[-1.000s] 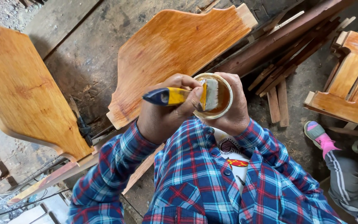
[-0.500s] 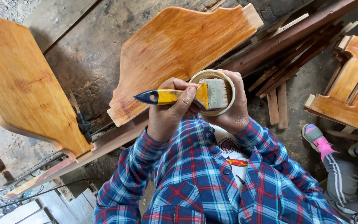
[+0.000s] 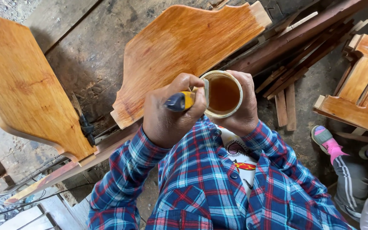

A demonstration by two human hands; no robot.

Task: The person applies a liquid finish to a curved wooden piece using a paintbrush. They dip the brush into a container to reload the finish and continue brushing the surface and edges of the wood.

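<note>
I see the cup (image 3: 223,93) at the middle of my view, held up close in front of my chest. It is a small round cup with a pale rim, filled with amber liquid. My right hand (image 3: 244,108) wraps around its far side from below, fingers curled tight on the wall.

The brush (image 3: 182,101) lies just left of the cup, its blue and yellow handle pointing left. My left hand (image 3: 171,113) is closed in a fist around that handle, with the thumb over the top. The brush head meets the cup's rim on the left; the bristles themselves I cannot make out.

Both sleeves (image 3: 192,187) are blue and red plaid, and they fill the lower middle of the view.

Behind the hands a shaped board (image 3: 184,47) with a glossy orange-brown finish lies tilted, its lower end just beside my left hand. A second board (image 3: 26,89) of the same colour lies well off to the left. Both rest on rough grey planks (image 3: 90,47).

To the right, dark slats (image 3: 286,89) lie in a loose pile. Farther right stands a wooden frame (image 3: 358,93) in the same orange finish. At the lower right edge I see another person's leg in grey trousers with a pink shoe (image 3: 326,140).
</note>
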